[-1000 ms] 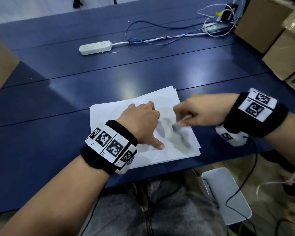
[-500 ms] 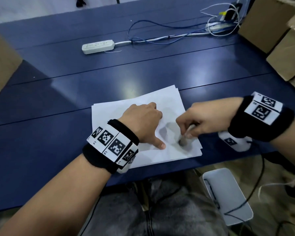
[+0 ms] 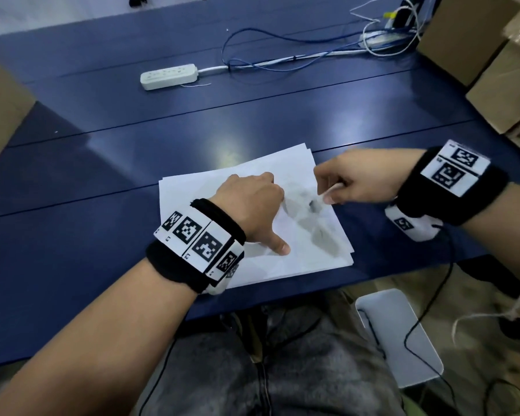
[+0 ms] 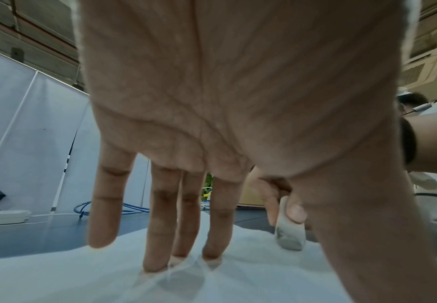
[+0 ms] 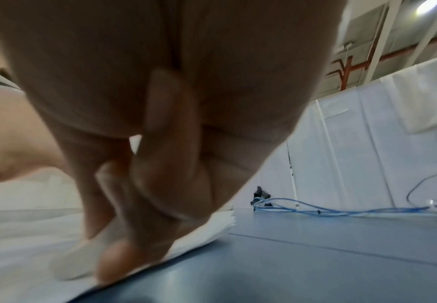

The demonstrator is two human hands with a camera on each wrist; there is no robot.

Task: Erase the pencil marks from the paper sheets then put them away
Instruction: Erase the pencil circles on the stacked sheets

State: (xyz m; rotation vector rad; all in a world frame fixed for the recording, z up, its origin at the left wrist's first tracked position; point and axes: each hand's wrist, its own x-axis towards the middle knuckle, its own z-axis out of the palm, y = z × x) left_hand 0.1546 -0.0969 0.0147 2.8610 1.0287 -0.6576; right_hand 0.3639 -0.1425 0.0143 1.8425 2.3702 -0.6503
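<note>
Head view, surface: dark blue panelled table (image 3: 102,235); white power strip (image 3: 168,76) and tangled blue and white cables (image 3: 282,55) at the far side; brown cardboard boxes (image 3: 499,70) on my right.
Head view, task item: stack of white paper sheets (image 3: 297,259) lies near the table's front edge, with grey smudges on its right half.
Head view, grip: my left hand (image 3: 252,205) lies on the stack, fingers straight, thumb spread. My right hand (image 3: 351,181) pinches a small white eraser block with a grey-soiled tip (image 3: 321,198), tip on the paper.
Left wrist view: three fingertips (image 4: 155,264) press the sheet, the little finger lifted. White curtain panels (image 4: 30,143) behind; bare ceiling above. The eraser (image 4: 290,231) stands tip-down on the sheet.
Right wrist view: blurred. My thumb and fingers close around the eraser (image 5: 75,264) by the stack's edge.
Change since half a second ago: the eraser was lower on the page, nearer me; it now sits further up the smudge. My left hand has held its place.
</note>
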